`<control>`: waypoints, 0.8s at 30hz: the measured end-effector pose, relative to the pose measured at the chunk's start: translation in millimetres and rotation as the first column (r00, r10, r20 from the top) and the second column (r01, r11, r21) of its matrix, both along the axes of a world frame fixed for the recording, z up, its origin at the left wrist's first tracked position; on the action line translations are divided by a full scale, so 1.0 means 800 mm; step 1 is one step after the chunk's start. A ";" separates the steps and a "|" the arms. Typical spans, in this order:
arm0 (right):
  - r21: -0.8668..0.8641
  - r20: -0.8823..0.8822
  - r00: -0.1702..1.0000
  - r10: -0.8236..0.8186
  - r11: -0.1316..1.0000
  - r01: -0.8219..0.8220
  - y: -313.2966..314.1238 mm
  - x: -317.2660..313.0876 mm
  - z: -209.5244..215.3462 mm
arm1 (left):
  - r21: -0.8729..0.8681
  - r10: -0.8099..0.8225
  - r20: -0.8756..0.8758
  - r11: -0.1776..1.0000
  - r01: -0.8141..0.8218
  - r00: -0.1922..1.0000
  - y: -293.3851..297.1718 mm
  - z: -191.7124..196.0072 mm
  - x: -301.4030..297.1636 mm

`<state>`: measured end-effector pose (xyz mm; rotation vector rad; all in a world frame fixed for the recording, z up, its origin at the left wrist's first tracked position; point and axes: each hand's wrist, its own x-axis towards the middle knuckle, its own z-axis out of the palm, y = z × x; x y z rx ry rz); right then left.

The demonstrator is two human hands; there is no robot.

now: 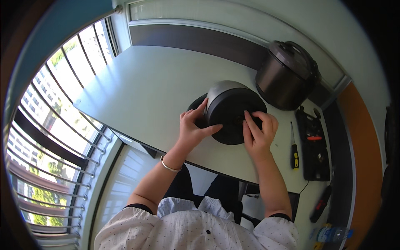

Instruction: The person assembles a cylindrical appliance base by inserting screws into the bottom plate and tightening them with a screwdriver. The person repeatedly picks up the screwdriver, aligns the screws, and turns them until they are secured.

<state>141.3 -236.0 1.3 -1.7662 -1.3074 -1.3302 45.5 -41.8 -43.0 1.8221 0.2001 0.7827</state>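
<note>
Both hands are working at a silver-and-black appliance (pixel 229 109), which is lying directly between them, tipped so that its round black end (pixel 225 133) is facing the person. On its left side, the left hand (pixel 193 127) is grasping it, the fingers curving along the edge and the thumb pressing toward the rim of the black end; a bracelet (pixel 170 165) is circling that wrist. Coming from the right, the right hand (pixel 260 130) is bending its fingers onto the middle of the same end, the tips gathering close together; I cannot tell whether they are pinching something small. Just behind the left fingers, a dark rounded piece (pixel 196 104) is showing, partly hidden. Beneath everything, a pale table (pixel 143 81) is supporting the appliance. Right of the right hand, a yellow-and-black screwdriver (pixel 295 154) is lying with its shaft pointing away from the person, and just beside it a black tool case (pixel 314 156) is lying open, a red item (pixel 314 138) resting inside. Farther off, a dark lidded cooker (pixel 287 75) is standing near the table's far right corner, and a grey panel (pixel 187 41) is running along the back edge.
</note>
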 end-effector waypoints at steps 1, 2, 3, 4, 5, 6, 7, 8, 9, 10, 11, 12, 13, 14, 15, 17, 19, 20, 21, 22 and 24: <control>-0.010 -0.007 1.000 -0.005 1.000 0.005 -0.002 -0.001 -0.002 | 0.023 0.010 -0.003 1.000 -0.010 1.000 -0.002 0.000 -0.001; -0.010 -0.008 1.000 -0.001 1.000 0.001 -0.002 -0.002 -0.002 | 0.046 0.019 -0.007 0.999 -0.019 1.000 -0.004 0.001 -0.002; -0.011 -0.009 1.000 0.001 1.000 -0.001 -0.002 -0.002 -0.001 | 0.052 0.036 0.031 0.998 -0.037 0.999 -0.007 0.002 -0.005; -0.009 -0.015 1.000 -0.003 1.000 0.002 -0.004 -0.003 -0.002 | 0.078 0.051 0.042 0.995 -0.054 0.998 -0.010 0.004 -0.007; -0.010 -0.017 1.000 -0.007 1.000 0.006 -0.006 -0.003 -0.002 | 0.104 0.065 0.053 0.992 -0.070 0.996 -0.012 0.007 -0.009; -0.023 -0.024 1.000 -0.009 1.000 0.009 -0.007 -0.005 0.000 | 0.129 0.077 0.063 0.988 -0.085 0.995 -0.014 0.007 -0.010; -0.013 -0.019 1.000 0.010 1.000 -0.010 -0.007 -0.005 -0.001 | 0.139 0.065 0.079 0.987 -0.076 0.995 -0.012 0.005 -0.008; -0.004 -0.014 1.000 0.027 1.000 -0.027 -0.006 -0.006 0.000 | 0.159 0.081 0.106 0.982 -0.097 0.991 -0.011 0.005 -0.009; -0.014 -0.006 1.000 0.031 0.999 -0.031 -0.004 -0.006 0.001 | 0.146 0.085 0.096 0.984 -0.098 0.992 -0.010 0.005 -0.011; -0.013 -0.011 0.999 0.033 0.999 -0.033 -0.002 -0.007 0.001 | 0.142 0.082 0.088 0.985 -0.094 0.993 -0.008 0.006 -0.011; -0.013 -0.016 0.999 0.035 0.999 -0.035 -0.001 -0.007 0.001 | 0.134 0.081 0.089 0.987 -0.093 0.993 -0.007 0.005 -0.010; -0.014 -0.021 0.999 0.036 0.999 -0.036 -0.002 -0.006 0.001 | 0.125 0.077 0.081 0.988 -0.087 0.994 -0.008 0.005 -0.010; -0.005 -0.021 0.999 0.042 0.999 -0.042 -0.001 -0.005 0.000 | 0.122 0.074 0.072 0.989 -0.083 0.995 -0.007 0.008 -0.012; -0.003 -0.016 0.999 0.034 0.999 -0.034 -0.002 -0.004 0.000 | 0.120 0.072 0.064 0.990 -0.079 0.995 -0.008 0.010 -0.012; -0.001 -0.011 1.000 0.027 1.000 -0.027 -0.003 -0.003 0.000 | 0.113 0.069 0.060 0.991 -0.075 0.996 -0.009 0.010 -0.012; 0.011 -0.001 1.000 0.016 1.000 -0.016 -0.003 0.000 -0.003 | 0.104 0.053 0.059 0.993 -0.059 0.997 -0.008 0.009 -0.009; 0.012 -0.011 1.000 0.007 1.000 -0.007 -0.003 -0.001 -0.003 | 0.104 0.053 0.075 0.993 -0.060 0.996 -0.008 0.007 -0.007; 0.013 -0.017 1.000 0.005 1.000 -0.005 -0.003 -0.002 -0.003 | 0.090 0.041 0.067 0.995 -0.047 0.997 -0.007 0.007 -0.007; 0.006 -0.002 1.000 0.002 1.000 -0.002 -0.002 -0.001 0.000 | 0.075 0.032 0.059 0.997 -0.036 0.998 -0.005 0.008 -0.006; -0.002 -0.005 1.000 -0.001 1.000 0.001 -0.002 -0.004 -0.003 | 0.060 0.022 0.034 0.998 -0.024 0.999 -0.005 0.004 -0.011; 0.012 0.012 1.000 0.009 1.000 -0.009 0.004 -0.003 -0.001 | 0.036 0.035 0.035 0.999 -0.037 0.999 0.002 0.003 -0.007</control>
